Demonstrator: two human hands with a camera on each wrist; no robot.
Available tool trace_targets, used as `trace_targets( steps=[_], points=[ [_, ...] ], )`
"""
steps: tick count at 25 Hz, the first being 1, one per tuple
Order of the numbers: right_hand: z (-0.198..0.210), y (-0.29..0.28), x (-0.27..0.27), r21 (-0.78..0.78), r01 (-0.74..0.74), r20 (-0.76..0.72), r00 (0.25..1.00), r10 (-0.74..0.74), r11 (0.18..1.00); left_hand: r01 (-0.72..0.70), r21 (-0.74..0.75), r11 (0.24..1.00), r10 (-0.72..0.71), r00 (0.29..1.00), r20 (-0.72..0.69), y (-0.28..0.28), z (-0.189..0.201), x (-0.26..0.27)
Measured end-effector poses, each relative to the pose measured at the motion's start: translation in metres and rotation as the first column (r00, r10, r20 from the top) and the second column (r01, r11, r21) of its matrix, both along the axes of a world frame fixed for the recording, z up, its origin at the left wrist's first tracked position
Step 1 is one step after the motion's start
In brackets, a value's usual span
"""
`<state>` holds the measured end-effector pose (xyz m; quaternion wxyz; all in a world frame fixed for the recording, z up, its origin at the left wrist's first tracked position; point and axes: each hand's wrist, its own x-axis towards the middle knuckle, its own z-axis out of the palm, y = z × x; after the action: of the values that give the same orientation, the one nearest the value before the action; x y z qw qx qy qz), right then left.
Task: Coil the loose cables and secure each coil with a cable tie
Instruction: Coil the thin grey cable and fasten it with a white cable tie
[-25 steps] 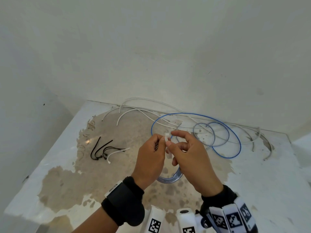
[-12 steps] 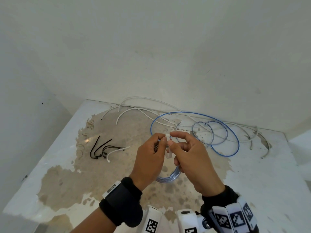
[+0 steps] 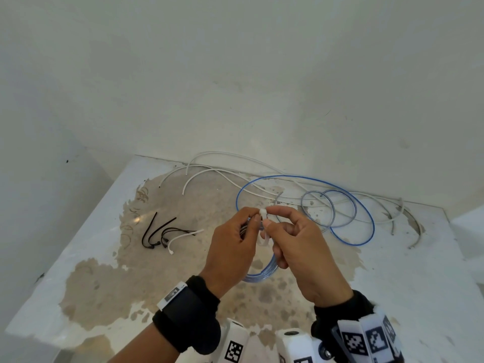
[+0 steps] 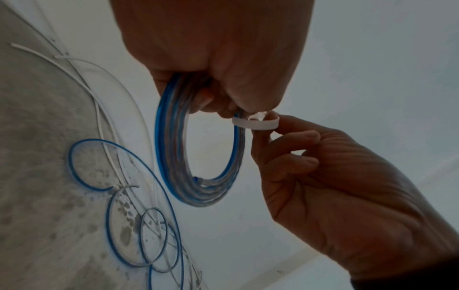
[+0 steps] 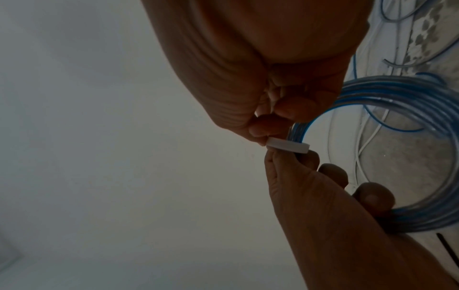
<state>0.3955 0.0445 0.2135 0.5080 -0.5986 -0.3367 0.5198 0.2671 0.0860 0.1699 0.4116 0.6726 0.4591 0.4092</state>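
Observation:
A coil of clear-blue cable hangs above the table, and my left hand grips its top with curled fingers. In the left wrist view the coil shows as several turns. A white cable tie is looped round the coil's top strands. My right hand pinches that tie between thumb and forefinger, right beside the left thumb. The right wrist view shows the tie held between both hands' fingertips, with the coil behind. A loose blue cable lies in wide loops at the back right.
Long white cables run along the back wall behind the blue one. Black spare ties and a white one lie to the left. The white table has a worn brown patch and walls at the back and left.
Hardly anything differs: both hands stay together at the tie above the table's middle, and the coil hangs as before.

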Motion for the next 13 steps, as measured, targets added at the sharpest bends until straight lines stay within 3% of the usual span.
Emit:
trace_targets(
  steps=[13],
  points=[
    [0.000, 0.013, -0.001, -0.062, -0.018, -0.114, 0.993, 0.011, 0.998, 0.063, 0.114, 0.991, -0.053, 0.995, -0.083, 0.011, 0.003, -0.015]
  ],
)
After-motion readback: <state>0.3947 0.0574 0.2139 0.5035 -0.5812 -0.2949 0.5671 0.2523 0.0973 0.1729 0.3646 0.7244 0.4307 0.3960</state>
